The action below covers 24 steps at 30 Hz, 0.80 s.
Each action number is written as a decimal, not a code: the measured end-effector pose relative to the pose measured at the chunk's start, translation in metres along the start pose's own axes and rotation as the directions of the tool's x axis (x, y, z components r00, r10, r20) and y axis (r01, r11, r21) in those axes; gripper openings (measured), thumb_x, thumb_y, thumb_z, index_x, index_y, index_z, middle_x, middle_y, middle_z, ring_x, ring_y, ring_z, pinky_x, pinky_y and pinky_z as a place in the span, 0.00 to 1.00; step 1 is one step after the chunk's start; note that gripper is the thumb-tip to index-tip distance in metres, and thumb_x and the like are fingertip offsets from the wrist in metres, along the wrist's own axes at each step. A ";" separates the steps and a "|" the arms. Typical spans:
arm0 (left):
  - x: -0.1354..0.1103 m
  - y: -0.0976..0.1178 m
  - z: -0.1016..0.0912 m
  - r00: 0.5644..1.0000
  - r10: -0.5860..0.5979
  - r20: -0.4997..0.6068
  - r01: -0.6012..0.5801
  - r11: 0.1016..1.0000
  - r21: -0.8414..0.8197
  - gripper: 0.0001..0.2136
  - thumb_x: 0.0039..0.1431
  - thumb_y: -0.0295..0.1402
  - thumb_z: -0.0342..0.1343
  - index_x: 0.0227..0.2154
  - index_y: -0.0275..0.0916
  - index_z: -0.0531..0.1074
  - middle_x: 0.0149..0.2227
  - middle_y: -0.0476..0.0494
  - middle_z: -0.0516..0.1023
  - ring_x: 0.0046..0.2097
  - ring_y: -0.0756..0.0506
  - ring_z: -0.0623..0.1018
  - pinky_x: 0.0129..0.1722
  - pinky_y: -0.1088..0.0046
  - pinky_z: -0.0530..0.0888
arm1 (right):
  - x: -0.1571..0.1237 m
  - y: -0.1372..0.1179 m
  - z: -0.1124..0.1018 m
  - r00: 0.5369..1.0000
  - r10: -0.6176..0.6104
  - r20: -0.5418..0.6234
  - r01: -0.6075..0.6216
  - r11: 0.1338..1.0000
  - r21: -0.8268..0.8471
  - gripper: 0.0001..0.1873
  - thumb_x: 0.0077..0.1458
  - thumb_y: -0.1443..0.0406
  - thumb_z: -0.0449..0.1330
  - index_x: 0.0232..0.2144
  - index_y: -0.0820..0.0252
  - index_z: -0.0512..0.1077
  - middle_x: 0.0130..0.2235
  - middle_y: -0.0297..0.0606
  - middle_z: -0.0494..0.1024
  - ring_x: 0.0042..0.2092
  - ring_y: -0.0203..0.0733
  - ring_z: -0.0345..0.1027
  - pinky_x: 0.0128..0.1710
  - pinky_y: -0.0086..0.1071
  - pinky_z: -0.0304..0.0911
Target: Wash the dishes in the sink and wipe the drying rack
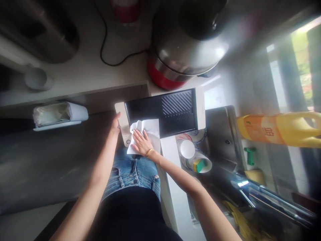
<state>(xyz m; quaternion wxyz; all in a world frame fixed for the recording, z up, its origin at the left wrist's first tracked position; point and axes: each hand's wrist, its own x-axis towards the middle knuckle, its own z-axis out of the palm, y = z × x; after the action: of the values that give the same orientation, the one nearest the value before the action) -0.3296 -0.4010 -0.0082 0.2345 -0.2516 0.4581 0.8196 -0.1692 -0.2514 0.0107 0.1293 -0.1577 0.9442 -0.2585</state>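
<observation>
An electric griddle (147,108) with a black cooking plate, part smooth and part ridged, and pale end panels is in front of my body. My left hand (116,123) grips its left end panel, with the thumb at the edge and the other fingers mostly hidden. A white paper towel (152,129) lies over the near left part of the plate and hangs past its front edge. Flat on that towel rests my right hand (141,142), fingers stretched out and pressing down. A gold bracelet (149,152) circles the right wrist.
Behind the griddle stands a large steel and red cooker (185,50) with a black cord. At right, a sink (220,140) holds cups and a sponge (199,165); a yellow jug (278,130) is beyond. A wipes-like pack (60,115) sits left, near a grey cup (37,78).
</observation>
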 end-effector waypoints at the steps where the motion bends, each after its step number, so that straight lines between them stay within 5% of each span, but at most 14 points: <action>1: -0.002 0.000 0.002 1.000 -0.020 0.003 0.020 1.000 -0.013 0.20 0.50 0.49 0.66 0.34 0.36 0.77 0.32 0.39 0.82 0.45 0.35 0.82 0.41 0.61 0.78 | 0.012 0.003 -0.005 0.999 0.028 -0.024 -0.029 1.000 -0.005 0.32 0.68 0.56 0.48 0.68 0.66 0.56 0.70 0.49 0.53 0.72 0.54 0.43 0.70 0.58 0.33; 6: -0.015 0.003 0.014 0.980 0.011 0.198 0.010 0.994 -0.106 0.25 0.56 0.52 0.60 0.44 0.34 0.78 0.49 0.38 0.81 0.56 0.37 0.77 0.51 0.63 0.76 | 0.095 0.013 -0.042 0.988 0.076 -0.134 -0.085 0.994 -0.064 0.33 0.68 0.55 0.46 0.70 0.64 0.52 0.71 0.46 0.50 0.73 0.54 0.38 0.70 0.59 0.26; 9: -0.017 0.003 0.014 0.979 0.043 0.197 -0.023 0.994 -0.105 0.28 0.48 0.51 0.67 0.46 0.36 0.77 0.52 0.38 0.80 0.56 0.36 0.77 0.51 0.63 0.77 | 0.124 0.024 -0.067 0.986 0.065 -0.152 -0.086 0.987 -0.137 0.32 0.69 0.55 0.45 0.70 0.58 0.51 0.72 0.41 0.49 0.73 0.54 0.35 0.70 0.60 0.24; 13: -0.008 -0.002 0.006 0.992 0.023 0.124 -0.013 0.997 -0.080 0.28 0.44 0.52 0.69 0.44 0.37 0.78 0.45 0.37 0.83 0.48 0.37 0.81 0.43 0.67 0.79 | 0.113 0.050 -0.087 0.978 0.108 -0.181 -0.145 0.968 -0.204 0.28 0.70 0.55 0.44 0.69 0.45 0.53 0.72 0.33 0.49 0.73 0.55 0.34 0.68 0.64 0.25; 17: -0.004 -0.007 0.001 0.999 -0.028 0.025 0.029 0.999 -0.042 0.23 0.47 0.52 0.67 0.37 0.37 0.78 0.32 0.41 0.83 0.38 0.40 0.83 0.34 0.69 0.78 | 0.089 0.060 -0.089 0.967 0.166 -0.193 -0.200 0.964 -0.174 0.26 0.68 0.58 0.47 0.67 0.47 0.60 0.69 0.41 0.57 0.69 0.56 0.45 0.68 0.59 0.36; 20: -0.009 -0.008 0.003 0.999 -0.030 0.035 0.032 0.998 -0.047 0.24 0.47 0.52 0.66 0.38 0.37 0.78 0.33 0.40 0.83 0.42 0.38 0.83 0.39 0.67 0.78 | 0.094 0.051 -0.083 0.952 0.230 -0.204 -0.255 0.962 -0.103 0.26 0.68 0.60 0.48 0.65 0.50 0.63 0.64 0.47 0.63 0.63 0.56 0.55 0.62 0.55 0.48; 24: -0.011 -0.006 0.009 0.991 -0.058 0.121 0.067 0.995 -0.070 0.25 0.49 0.52 0.65 0.41 0.36 0.78 0.39 0.36 0.83 0.48 0.36 0.81 0.47 0.64 0.77 | 0.115 0.026 -0.074 0.972 0.165 -0.166 -0.179 0.982 -0.068 0.27 0.68 0.62 0.46 0.66 0.57 0.61 0.63 0.50 0.64 0.60 0.57 0.55 0.58 0.51 0.53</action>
<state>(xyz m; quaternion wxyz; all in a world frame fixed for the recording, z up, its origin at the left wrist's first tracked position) -0.3190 -0.3924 -0.0010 0.2776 -0.2253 0.4048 0.8416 -0.3048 -0.2390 0.0393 0.0689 -0.0593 0.9715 -0.2188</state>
